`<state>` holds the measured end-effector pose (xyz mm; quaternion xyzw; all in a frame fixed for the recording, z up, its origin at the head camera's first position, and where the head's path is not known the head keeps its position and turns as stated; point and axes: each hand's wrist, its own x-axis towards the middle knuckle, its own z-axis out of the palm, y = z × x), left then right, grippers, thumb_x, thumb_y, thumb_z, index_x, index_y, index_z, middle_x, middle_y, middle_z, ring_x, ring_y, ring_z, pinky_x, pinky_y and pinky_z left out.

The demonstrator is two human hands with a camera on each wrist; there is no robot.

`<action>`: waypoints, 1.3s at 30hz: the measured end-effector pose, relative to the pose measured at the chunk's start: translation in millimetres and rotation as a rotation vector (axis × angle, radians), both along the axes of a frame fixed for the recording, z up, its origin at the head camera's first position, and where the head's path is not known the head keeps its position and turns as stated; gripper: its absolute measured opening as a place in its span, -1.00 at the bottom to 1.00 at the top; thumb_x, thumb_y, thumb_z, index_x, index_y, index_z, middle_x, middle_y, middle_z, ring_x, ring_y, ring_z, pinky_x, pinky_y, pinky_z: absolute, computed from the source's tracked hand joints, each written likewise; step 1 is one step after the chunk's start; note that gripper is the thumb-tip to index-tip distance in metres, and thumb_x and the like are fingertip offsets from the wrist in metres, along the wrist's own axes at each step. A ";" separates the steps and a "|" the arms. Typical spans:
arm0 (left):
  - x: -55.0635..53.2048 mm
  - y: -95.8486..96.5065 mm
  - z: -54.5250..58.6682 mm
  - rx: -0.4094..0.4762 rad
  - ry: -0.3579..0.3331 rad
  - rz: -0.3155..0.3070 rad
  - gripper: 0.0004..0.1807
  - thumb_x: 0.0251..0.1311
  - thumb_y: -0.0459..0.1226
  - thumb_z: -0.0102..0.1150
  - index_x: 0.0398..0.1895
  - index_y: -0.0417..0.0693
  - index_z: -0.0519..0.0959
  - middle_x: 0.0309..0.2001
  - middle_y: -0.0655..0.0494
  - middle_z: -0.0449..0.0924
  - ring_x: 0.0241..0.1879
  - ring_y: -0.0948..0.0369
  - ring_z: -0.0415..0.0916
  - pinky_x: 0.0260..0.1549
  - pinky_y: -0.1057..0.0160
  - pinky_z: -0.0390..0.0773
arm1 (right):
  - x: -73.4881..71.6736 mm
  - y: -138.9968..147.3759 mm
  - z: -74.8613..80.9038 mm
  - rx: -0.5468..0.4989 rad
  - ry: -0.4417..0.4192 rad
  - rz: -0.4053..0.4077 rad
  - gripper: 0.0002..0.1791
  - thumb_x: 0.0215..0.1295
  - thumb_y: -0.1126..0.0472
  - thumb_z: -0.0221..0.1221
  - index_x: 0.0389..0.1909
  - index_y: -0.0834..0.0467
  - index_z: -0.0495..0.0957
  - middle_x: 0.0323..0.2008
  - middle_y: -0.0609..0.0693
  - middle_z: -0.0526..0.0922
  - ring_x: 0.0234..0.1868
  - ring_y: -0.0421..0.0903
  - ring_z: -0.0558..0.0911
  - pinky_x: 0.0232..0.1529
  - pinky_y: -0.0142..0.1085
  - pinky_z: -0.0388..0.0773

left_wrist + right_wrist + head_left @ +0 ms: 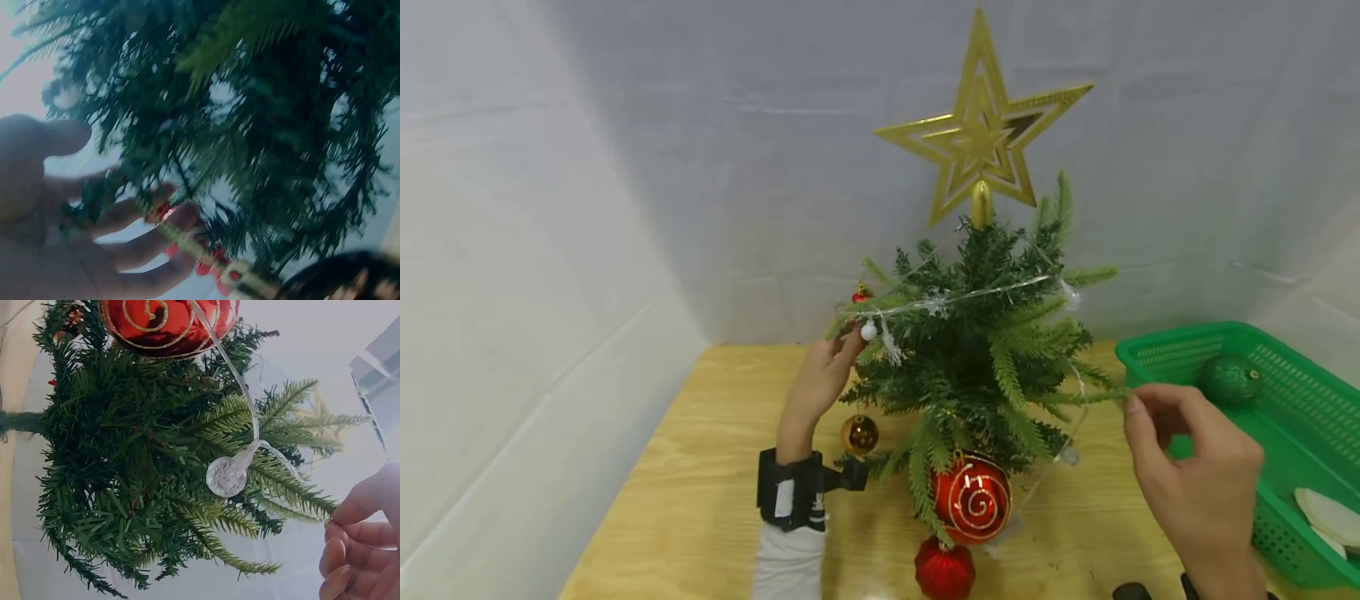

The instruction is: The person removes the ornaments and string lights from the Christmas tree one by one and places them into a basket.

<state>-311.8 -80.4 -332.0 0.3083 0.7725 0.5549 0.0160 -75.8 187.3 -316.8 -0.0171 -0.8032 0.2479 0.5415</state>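
Head: green artificial Christmas tree (962,392) stood on light wooden table (700,483), near green plastic basket (1292,387); left hand (823,379) at tree's side | Left wrist: fingers (147,281) spread in foliage (269,125) | Right wrist: right hand (365,537) pinched light-green branch tip (322,505).

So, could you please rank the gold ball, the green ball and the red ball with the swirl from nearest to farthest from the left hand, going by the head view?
From the left hand:
1. Gold ball, just below, at the tree's left.
2. Red ball with the swirl, low at the front.
3. Green ball, far right, in the basket.
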 end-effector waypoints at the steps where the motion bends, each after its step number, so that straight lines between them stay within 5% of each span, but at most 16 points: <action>1: 0.5 1.5 -1.5 -0.031 -0.001 -0.032 -0.48 0.53 -0.22 -0.29 0.48 -0.16 0.08 0.23 -0.26 0.38 0.12 -0.16 0.43 0.04 -0.08 0.48 | -0.6 -0.3 0.4 -0.004 -0.005 -0.007 -0.89 0.19 0.46 0.20 -0.28 0.37 0.64 -0.55 0.01 0.57 -0.50 -0.55 0.39 -0.47 -0.57 0.28; 2: 1.2 2.6 -2.8 -0.050 -0.008 -0.068 -0.45 0.50 -0.30 -0.33 0.50 -0.18 0.01 0.26 -0.28 0.34 0.21 -0.16 0.35 0.10 -0.10 0.43 | -1.6 -0.5 0.5 -0.006 -0.004 -0.013 -0.90 0.18 0.46 0.20 -0.29 0.36 0.64 -0.56 0.05 0.57 -0.52 -0.56 0.38 -0.48 -0.58 0.28; 4: 1.0 3.8 -6.9 -0.062 -0.021 -0.131 -0.40 0.42 -0.42 -0.39 0.52 -0.23 -0.09 0.47 -0.27 -0.05 0.45 -0.14 -0.06 0.33 -0.16 0.13 | -2.9 -0.3 0.6 -0.010 -0.008 -0.028 -0.90 0.17 0.46 0.21 -0.30 0.34 0.65 -0.57 0.08 0.57 -0.53 -0.57 0.38 -0.50 -0.59 0.27; 7: 2.8 1.9 -12.2 -0.065 -0.056 -0.179 -0.34 0.34 -0.46 -0.45 0.50 -0.35 -0.26 0.49 -0.33 -0.30 0.48 -0.16 -0.33 0.40 -0.16 -0.16 | -3.3 -0.4 0.9 -0.012 -0.033 -0.053 -0.90 0.19 0.44 0.21 -0.29 0.33 0.65 -0.57 0.04 0.56 -0.55 -0.58 0.36 -0.50 -0.58 0.27; 13: 5.2 -3.2 -16.5 -0.070 -0.105 -0.256 -0.37 0.46 -0.35 -0.48 0.47 -0.41 -0.34 0.48 -0.36 -0.45 0.46 -0.20 -0.48 0.39 -0.19 -0.27 | -1.7 -6.4 2.3 -0.041 -0.020 -0.099 -0.80 0.21 0.43 0.18 -0.14 0.39 0.59 -0.49 0.08 0.54 -0.51 -0.58 0.33 -0.47 -0.63 0.26; 17: 4.5 -5.6 -16.6 -0.109 -0.111 -0.304 -0.39 0.51 -0.30 -0.49 0.49 -0.37 -0.34 0.47 -0.41 -0.26 0.46 -0.23 -0.35 0.39 -0.19 -0.20 | -0.1 -21.0 4.6 -0.011 0.063 -0.061 -0.77 0.26 0.35 0.14 -0.16 0.45 0.56 -0.42 0.13 0.53 -0.41 -0.55 0.34 -0.35 -0.63 0.26; 19: 4.8 -6.1 -16.3 -0.121 -0.101 -0.333 -0.40 0.50 -0.32 -0.49 0.48 -0.40 -0.31 0.45 -0.44 -0.23 0.45 -0.25 -0.31 0.39 -0.19 -0.18 | -0.8 -32.8 5.1 0.023 0.118 0.033 -0.78 0.25 0.35 0.13 -0.25 0.49 0.55 -0.41 0.14 0.54 -0.38 -0.50 0.39 -0.30 -0.65 0.32; 22: 5.4 -5.4 -17.6 -0.129 -0.116 -0.347 -0.39 0.47 -0.33 -0.49 0.47 -0.43 -0.28 0.46 -0.43 -0.30 0.45 -0.25 -0.36 0.39 -0.19 -0.19 | -5.8 -53.5 0.0 0.030 0.132 0.289 -0.86 0.18 0.43 0.15 -0.32 0.49 0.55 -0.38 0.12 0.58 -0.34 -0.38 0.51 -0.24 -0.62 0.48; 25: 7.4 -3.1 -19.3 -0.163 -0.141 -0.322 -0.39 0.45 -0.34 -0.46 0.46 -0.46 -0.24 0.47 -0.42 -0.35 0.45 -0.25 -0.40 0.39 -0.20 -0.19 | -19.9 -62.7 -23.6 -0.035 0.041 0.540 -0.80 0.13 0.54 0.19 -0.19 0.40 0.57 -0.25 0.12 0.60 -0.27 -0.19 0.59 -0.20 -0.48 0.59; 28: 11.7 -1.0 -19.9 -0.222 -0.172 -0.262 -0.40 0.45 -0.34 -0.42 0.44 -0.51 -0.16 0.45 -0.46 -0.25 0.44 -0.28 -0.31 0.38 -0.20 -0.13 | -38.4 -60.1 -54.3 -0.100 -0.069 0.619 -0.70 0.23 0.46 0.21 -0.02 0.20 0.57 -0.12 0.06 0.58 -0.19 -0.11 0.58 -0.15 -0.36 0.59; 31: 15.4 -2.1 -20.0 -0.273 -0.194 -0.228 -0.41 0.46 -0.32 -0.40 0.41 -0.58 -0.11 0.43 -0.51 -0.19 0.43 -0.32 -0.25 0.37 -0.22 -0.07 | -38.0 -74.7 -42.5 -0.114 -0.130 0.567 -0.80 0.28 0.41 0.20 -0.11 0.16 0.59 -0.16 0.00 0.59 -0.20 -0.15 0.57 -0.14 -0.37 0.55; 34: 14.6 -1.8 -17.3 -0.296 -0.137 -0.261 -0.58 0.45 -0.32 -0.40 0.07 -0.53 0.34 -0.01 -0.45 0.39 -0.01 -0.19 0.44 0.16 -0.05 0.33 | -25.7 -96.9 -9.6 -0.096 -0.173 0.449 -0.85 0.24 0.44 0.23 -0.26 0.14 0.60 -0.28 -0.10 0.60 -0.30 -0.22 0.57 -0.21 -0.43 0.54; 36: 13.3 -0.5 -14.9 -0.290 -0.078 -0.291 -0.70 0.43 -0.35 -0.40 -0.34 -0.31 0.36 -0.44 -0.13 0.34 -0.49 0.08 0.31 -0.21 0.12 0.38 | -23.3 -103.0 -3.2 -0.087 -0.195 0.393 -0.85 0.23 0.43 0.24 -0.25 0.14 0.62 -0.29 -0.15 0.61 -0.30 -0.26 0.57 -0.22 -0.45 0.53; 38: 12.6 1.2 -12.3 -0.287 -0.027 -0.306 -0.73 0.40 -0.36 -0.39 -0.53 -0.09 0.16 -0.58 0.11 0.04 -0.61 0.23 -0.05 -0.42 0.21 0.19 | -24.2 -102.6 -6.2 -0.114 -0.250 0.369 -0.84 0.25 0.37 0.25 -0.20 0.09 0.64 -0.25 -0.21 0.63 -0.25 -0.27 0.60 -0.21 -0.39 0.57; 39: 12.8 2.3 -11.8 -0.280 -0.016 -0.311 -0.70 0.39 -0.37 -0.38 -0.57 -0.07 0.14 -0.61 0.14 0.01 -0.62 0.23 -0.08 -0.47 0.23 0.15 | -23.8 -103.1 -6.3 -0.129 -0.280 0.364 -0.85 0.27 0.34 0.25 -0.18 0.08 0.65 -0.23 -0.22 0.64 -0.22 -0.27 0.60 -0.19 -0.35 0.59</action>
